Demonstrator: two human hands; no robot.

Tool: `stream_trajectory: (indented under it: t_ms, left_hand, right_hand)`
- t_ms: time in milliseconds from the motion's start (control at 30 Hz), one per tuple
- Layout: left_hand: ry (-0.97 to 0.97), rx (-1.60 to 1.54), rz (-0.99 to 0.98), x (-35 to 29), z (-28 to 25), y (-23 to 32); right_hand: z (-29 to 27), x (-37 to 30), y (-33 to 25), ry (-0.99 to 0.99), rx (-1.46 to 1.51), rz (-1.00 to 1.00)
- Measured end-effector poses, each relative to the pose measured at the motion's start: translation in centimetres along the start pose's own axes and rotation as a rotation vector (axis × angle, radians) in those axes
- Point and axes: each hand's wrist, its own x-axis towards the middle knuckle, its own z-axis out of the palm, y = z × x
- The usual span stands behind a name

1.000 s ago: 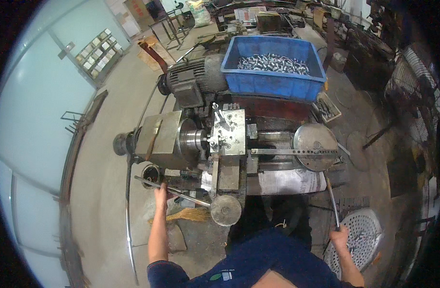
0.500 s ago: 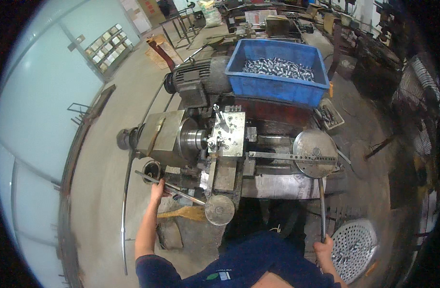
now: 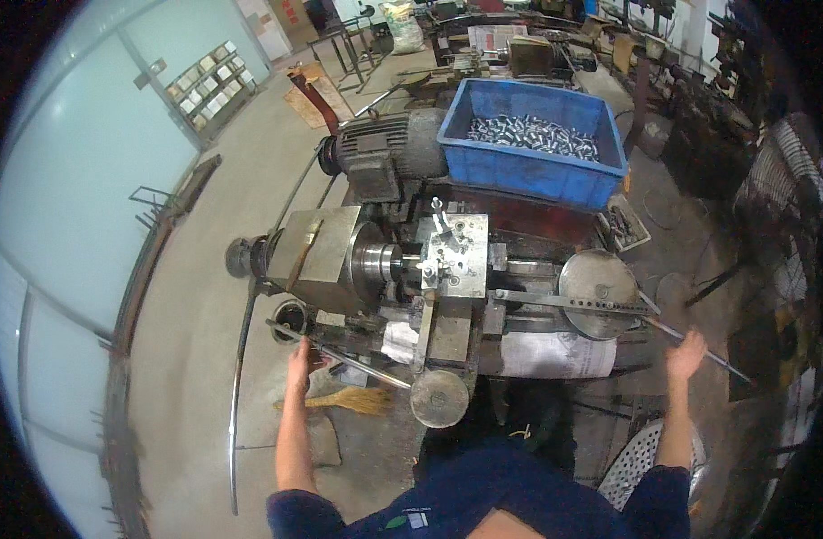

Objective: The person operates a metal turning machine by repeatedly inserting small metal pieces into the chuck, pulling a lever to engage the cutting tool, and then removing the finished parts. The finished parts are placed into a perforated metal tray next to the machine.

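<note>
R lever (image 3: 663, 329) swung outward vs prev; L lever (image 3: 354, 361) approx same.

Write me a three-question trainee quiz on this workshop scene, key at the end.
1. What does the right hand grip?
2. True or false: the blue bin is empty.
3. Which is the straw broom nearer to: A, the left hand; B, the right hand?

Key:
1. A metal rod.
2. False; it holds many small metal pieces.
3. A.
</note>
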Motion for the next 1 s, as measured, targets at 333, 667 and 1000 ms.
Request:
stream_trajectory:
  t_ms: [333,667,1000]
  left_hand:
    - [-0.238,1.626,0.205,2.6,0.1,-7.7]
    - [-0.216,1.697,0.208,4.5,-1.3,-17.2]
    - [-0.233,1.311,0.107,2.4,-4.5,-10.3]
  right_hand:
    - [-1.7,-13.1,-3.6,-0.432,0.501,-0.059]
    - [-6.1,-11.7,-7.1,-0.515,0.549,-0.163]
    - [-17.7,0.3,-23.3,-0.258,0.754,-0.609]
